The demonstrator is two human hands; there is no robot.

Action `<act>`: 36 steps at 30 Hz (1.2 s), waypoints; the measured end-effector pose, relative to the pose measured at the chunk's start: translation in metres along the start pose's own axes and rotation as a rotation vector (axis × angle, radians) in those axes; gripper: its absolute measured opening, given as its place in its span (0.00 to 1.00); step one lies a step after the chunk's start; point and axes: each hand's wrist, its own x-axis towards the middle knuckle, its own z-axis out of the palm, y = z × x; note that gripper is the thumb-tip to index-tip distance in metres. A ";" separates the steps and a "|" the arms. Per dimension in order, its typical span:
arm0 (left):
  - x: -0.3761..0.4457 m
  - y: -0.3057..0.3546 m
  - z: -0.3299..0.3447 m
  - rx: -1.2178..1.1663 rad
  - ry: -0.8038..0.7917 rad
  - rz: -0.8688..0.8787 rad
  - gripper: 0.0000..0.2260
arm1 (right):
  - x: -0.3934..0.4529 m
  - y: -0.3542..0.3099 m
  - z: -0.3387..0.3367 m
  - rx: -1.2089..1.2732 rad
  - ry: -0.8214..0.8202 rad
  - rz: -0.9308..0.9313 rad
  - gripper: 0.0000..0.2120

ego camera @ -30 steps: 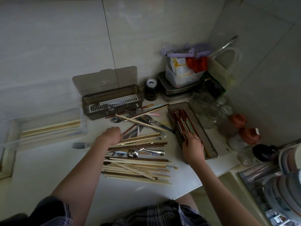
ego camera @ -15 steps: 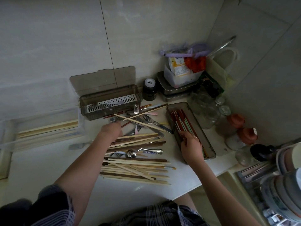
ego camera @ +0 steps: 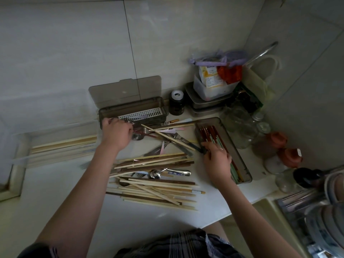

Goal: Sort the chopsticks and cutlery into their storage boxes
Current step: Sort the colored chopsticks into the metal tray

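A pile of wooden chopsticks [ego camera: 154,190] lies mid-counter, with a spoon [ego camera: 155,174] on it and forks and knives [ego camera: 178,138] behind. My left hand [ego camera: 116,134] is at the front wall of the brown storage box [ego camera: 160,107], which has a white grid insert. It grips a piece of metal cutlery [ego camera: 128,121] at the box's rim. My right hand [ego camera: 216,157] grips the left wall of the grey tray [ego camera: 240,161], thumb outside and fingers on the red and green chopsticks [ego camera: 210,133] inside. A clear box [ego camera: 18,146] at left holds pale chopsticks [ego camera: 63,144].
The brown box's lid [ego camera: 124,90] leans on the tiled wall. A black jar [ego camera: 176,103], stacked food containers [ego camera: 210,94] and glass jars [ego camera: 240,125] crowd the back right corner. A dish rack [ego camera: 316,211] stands at the lower right, past the counter's edge.
My left hand has moved from the chopstick pile up and left to the brown box with a piece of cutlery. My right hand has stayed at the grey tray.
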 end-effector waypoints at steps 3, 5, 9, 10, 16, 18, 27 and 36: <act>-0.001 -0.004 -0.014 -0.054 -0.031 -0.001 0.13 | 0.002 -0.012 0.001 0.025 0.015 -0.072 0.17; -0.002 -0.006 -0.022 -0.110 -0.035 0.000 0.16 | 0.004 -0.021 0.003 0.053 0.024 -0.115 0.17; -0.006 0.005 -0.034 -0.318 -0.089 0.040 0.17 | 0.008 -0.042 0.007 0.130 0.019 -0.234 0.14; -0.007 0.011 -0.036 -0.391 -0.108 0.057 0.16 | 0.008 -0.048 0.007 0.133 -0.002 -0.275 0.14; -0.011 0.055 -0.033 -0.601 -0.088 0.164 0.10 | 0.012 -0.045 0.007 0.044 -0.278 -0.330 0.15; -0.011 0.061 -0.023 -0.580 0.078 0.144 0.12 | 0.011 -0.028 -0.002 0.021 -0.226 -0.300 0.15; 0.007 0.086 0.028 -0.435 -0.191 0.255 0.24 | 0.004 0.065 -0.034 -0.074 0.029 0.197 0.16; -0.015 0.087 0.051 -0.289 -0.281 0.240 0.27 | 0.007 0.060 -0.017 -0.328 -0.140 0.173 0.14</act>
